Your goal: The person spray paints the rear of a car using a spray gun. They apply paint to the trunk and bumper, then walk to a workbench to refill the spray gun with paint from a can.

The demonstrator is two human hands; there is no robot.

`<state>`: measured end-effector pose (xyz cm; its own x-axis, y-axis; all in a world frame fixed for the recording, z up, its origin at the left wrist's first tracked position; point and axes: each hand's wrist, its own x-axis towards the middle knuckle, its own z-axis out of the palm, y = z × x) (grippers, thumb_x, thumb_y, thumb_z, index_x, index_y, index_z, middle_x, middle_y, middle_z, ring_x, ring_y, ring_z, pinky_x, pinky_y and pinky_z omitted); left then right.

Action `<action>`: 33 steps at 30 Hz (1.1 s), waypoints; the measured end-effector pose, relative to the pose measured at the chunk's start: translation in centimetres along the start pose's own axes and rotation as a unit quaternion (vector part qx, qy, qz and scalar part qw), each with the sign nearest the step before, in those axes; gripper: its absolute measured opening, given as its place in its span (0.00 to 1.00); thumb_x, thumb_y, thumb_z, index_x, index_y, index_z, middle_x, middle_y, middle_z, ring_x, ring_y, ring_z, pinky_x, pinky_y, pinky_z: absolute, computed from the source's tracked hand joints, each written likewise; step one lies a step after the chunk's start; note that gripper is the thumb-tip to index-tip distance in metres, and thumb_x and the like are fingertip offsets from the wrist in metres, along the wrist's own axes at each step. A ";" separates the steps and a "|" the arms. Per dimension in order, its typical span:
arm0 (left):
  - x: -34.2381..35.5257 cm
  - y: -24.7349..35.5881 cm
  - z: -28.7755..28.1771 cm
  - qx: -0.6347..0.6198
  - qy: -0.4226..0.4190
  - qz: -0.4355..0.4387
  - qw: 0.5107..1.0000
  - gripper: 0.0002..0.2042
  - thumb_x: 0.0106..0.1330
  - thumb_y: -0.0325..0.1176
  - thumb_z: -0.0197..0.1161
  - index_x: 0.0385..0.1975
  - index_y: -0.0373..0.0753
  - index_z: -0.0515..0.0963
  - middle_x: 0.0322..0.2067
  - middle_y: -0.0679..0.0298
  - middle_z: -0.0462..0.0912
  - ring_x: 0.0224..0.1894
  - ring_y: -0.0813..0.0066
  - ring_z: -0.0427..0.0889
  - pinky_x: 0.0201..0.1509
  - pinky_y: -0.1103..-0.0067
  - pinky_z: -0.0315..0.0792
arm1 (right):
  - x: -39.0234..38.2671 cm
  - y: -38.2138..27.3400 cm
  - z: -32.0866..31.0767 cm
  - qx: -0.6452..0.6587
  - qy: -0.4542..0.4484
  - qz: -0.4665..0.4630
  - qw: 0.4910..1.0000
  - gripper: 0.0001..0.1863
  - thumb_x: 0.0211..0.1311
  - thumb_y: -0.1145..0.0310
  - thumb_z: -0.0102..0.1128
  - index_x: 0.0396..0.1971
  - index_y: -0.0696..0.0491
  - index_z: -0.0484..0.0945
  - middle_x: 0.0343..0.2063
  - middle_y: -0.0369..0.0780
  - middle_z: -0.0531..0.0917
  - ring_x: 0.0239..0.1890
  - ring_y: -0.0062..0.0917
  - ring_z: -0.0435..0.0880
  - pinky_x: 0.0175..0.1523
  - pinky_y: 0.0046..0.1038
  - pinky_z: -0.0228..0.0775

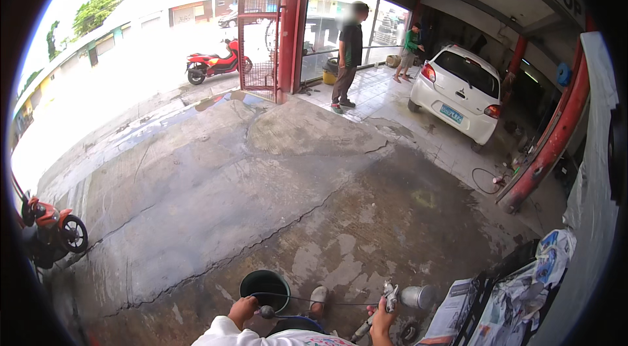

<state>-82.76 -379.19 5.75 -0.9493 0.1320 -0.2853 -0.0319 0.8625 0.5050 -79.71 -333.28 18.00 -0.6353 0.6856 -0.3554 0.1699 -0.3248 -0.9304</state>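
At the lower edge, my right hand (381,321) is closed round a metal spray gun (390,295). A pale grey cup (416,297) sits at the gun's right side. My left hand (243,310) is closed beside a dark green bucket (264,284). A grey rounded piece (266,312) shows at its fingers, but what the hand holds is too small to make out. A thin dark line (327,303) runs across from near the bucket toward the gun. Between my hands, a shoe (318,296) stands on the concrete.
Newspaper-covered panels (451,310) lean at the lower right, beside plastic sheeting (592,149). A cracked, damp concrete floor (261,182) spreads ahead. Farther off are a white car (456,94), a standing person (348,54), another person (410,51), and red motorcycles (216,63).
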 end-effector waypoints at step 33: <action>93.5 38.5 -7.1 -0.512 0.028 -0.421 0.748 0.10 0.72 0.36 0.62 0.44 0.40 0.84 0.26 0.65 0.80 0.27 0.72 0.77 0.31 0.70 0.73 | 82.5 -31.5 38.9 0.024 -0.067 -0.103 0.992 0.28 0.73 0.70 0.59 0.71 0.51 0.66 0.48 0.38 0.78 0.26 0.17 0.82 0.29 0.20 0.77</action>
<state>-174.99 -337.07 4.27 -0.4680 -0.2930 -0.8337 -0.8220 -0.2020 0.5324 -166.80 -291.78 21.46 -0.7474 0.6495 -0.1400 -0.0074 -0.2188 -0.9757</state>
